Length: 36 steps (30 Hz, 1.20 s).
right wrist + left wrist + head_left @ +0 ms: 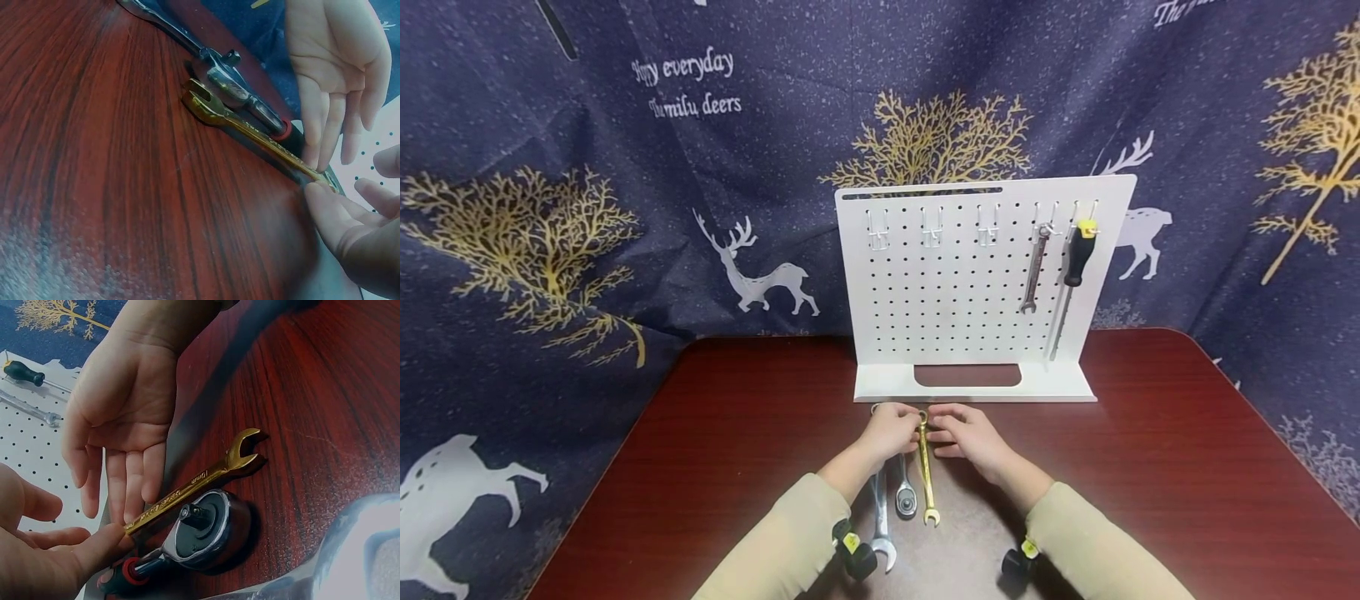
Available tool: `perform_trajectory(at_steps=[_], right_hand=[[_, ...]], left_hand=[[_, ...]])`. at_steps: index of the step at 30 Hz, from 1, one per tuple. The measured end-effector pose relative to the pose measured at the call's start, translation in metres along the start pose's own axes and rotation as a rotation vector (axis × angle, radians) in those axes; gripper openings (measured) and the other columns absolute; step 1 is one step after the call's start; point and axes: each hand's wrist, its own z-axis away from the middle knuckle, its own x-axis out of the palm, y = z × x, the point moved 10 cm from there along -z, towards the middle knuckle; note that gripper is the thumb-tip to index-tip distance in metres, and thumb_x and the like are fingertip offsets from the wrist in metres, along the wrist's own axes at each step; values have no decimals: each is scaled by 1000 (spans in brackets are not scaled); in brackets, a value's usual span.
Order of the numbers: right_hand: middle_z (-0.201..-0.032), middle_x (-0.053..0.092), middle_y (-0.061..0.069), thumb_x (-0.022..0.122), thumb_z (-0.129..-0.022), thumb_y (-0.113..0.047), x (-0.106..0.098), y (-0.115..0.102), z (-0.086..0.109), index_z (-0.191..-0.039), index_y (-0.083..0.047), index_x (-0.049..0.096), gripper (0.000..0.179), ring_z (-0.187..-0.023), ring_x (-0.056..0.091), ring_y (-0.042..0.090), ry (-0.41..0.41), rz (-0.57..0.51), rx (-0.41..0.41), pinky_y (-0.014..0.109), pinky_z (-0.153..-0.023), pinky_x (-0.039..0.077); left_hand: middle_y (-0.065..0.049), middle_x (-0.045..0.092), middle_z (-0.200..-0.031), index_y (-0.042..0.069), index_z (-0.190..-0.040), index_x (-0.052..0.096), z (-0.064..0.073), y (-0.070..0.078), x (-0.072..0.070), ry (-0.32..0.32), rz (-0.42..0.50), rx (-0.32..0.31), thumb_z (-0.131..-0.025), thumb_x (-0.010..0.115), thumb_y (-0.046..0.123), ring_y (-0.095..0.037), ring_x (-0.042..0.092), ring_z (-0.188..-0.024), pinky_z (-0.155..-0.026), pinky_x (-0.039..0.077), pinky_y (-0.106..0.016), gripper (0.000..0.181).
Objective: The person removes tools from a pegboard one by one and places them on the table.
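A gold combination wrench (927, 475) lies on the table, open end toward me. My left hand (891, 429) is beside its ring end on the left, fingers extended; in the left wrist view the thumb (103, 547) overlaps the wrench's far end. On the other side is my right hand (973, 437), its fingers spread and fairly straight close to the ring end. The right thumb (325, 206) appears at the shaft's end in the right wrist view; whether it touches cannot be told. A ratchet (906, 498) and a large silver wrench (881, 508) lie to the left, partly under my left hand.
Behind the hands stands a white pegboard (947, 308) with several wire hooks. A silver wrench (1036, 271) and a black-and-yellow screwdriver (1078, 258) hang on its right side. The dark red table (737, 467) reaches back to a patterned blue cloth (760, 167).
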Motion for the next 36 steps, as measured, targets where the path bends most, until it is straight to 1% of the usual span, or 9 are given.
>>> perform_trajectory(at_steps=[7, 11, 17, 23, 27, 29, 32, 34, 36], right_hand=[[-127, 53, 32, 46, -96, -12, 0, 0, 1, -131, 11, 43, 42, -96, 67, 23, -6, -18, 3, 39, -80, 58], [-126, 53, 33, 46, -96, -13, 0, 2, 1, -130, 11, 43, 41, -96, 67, 23, -9, -15, 6, 38, -78, 59], [-122, 56, 32, 47, -96, -13, 0, 1, 2, -130, 11, 43, 42, -95, 67, 22, -12, -9, 6, 38, -76, 59], [-122, 57, 32, 46, -96, -13, 0, 1, 3, -130, 11, 43, 42, -97, 67, 24, -16, -4, 0, 39, -77, 59], [-124, 55, 31, 47, -96, -14, -2, 0, 3, -129, 11, 45, 41, -100, 66, 26, -11, 3, -11, 39, -79, 58], [-125, 55, 31, 47, -96, -14, -4, -1, 3, -128, 10, 46, 40, -101, 66, 29, -2, 9, -19, 39, -79, 58], [-126, 56, 29, 48, -96, -15, -7, -2, 2, -127, 9, 49, 39, -104, 65, 34, 7, 34, -32, 39, -79, 58], [-124, 58, 28, 49, -96, -16, -11, -5, 3, -126, 7, 52, 38, -103, 65, 34, 12, 75, -48, 38, -78, 58], [-122, 60, 27, 51, -96, -18, -14, -8, 3, -125, 6, 53, 37, -100, 66, 34, 15, 119, -67, 38, -75, 59]], left_hand=[[-22, 60, -103, -11, -115, 57, -2, -3, 2, -3, 17, -6, -93, 46, 9, -21, 61, -84, -80, 58, -35, 31], [-22, 60, -103, -11, -114, 58, -3, -4, 4, -7, 14, -12, -93, 46, 9, -21, 62, -85, -79, 58, -34, 32], [-20, 60, -98, -11, -113, 58, -4, -4, 4, 1, 16, -17, -92, 48, 9, -18, 59, -80, -78, 59, -34, 31], [-17, 59, -93, -12, -111, 59, -3, -2, 5, -3, -8, -8, -91, 49, 10, -22, 62, -86, -81, 58, -38, 31], [-15, 58, -88, -12, -109, 60, -2, 3, 6, -14, -7, 19, -90, 49, 10, -25, 64, -89, -84, 57, -42, 31], [-17, 60, -88, -12, -107, 61, -2, 6, 5, -12, -26, 40, -90, 50, 11, -26, 65, -88, -81, 58, -40, 31], [-20, 63, -95, -8, -107, 63, -2, 11, 3, 7, -96, 71, -90, 53, 15, -26, 66, -84, -70, 58, -33, 30], [-20, 65, -98, -6, -108, 64, -2, 14, 1, 26, -146, 90, -90, 54, 18, -25, 65, -82, -62, 55, -29, 31], [-18, 65, -101, -3, -110, 64, -3, 17, -1, 42, -188, 111, -90, 55, 20, -23, 63, -80, -58, 52, -27, 32]])
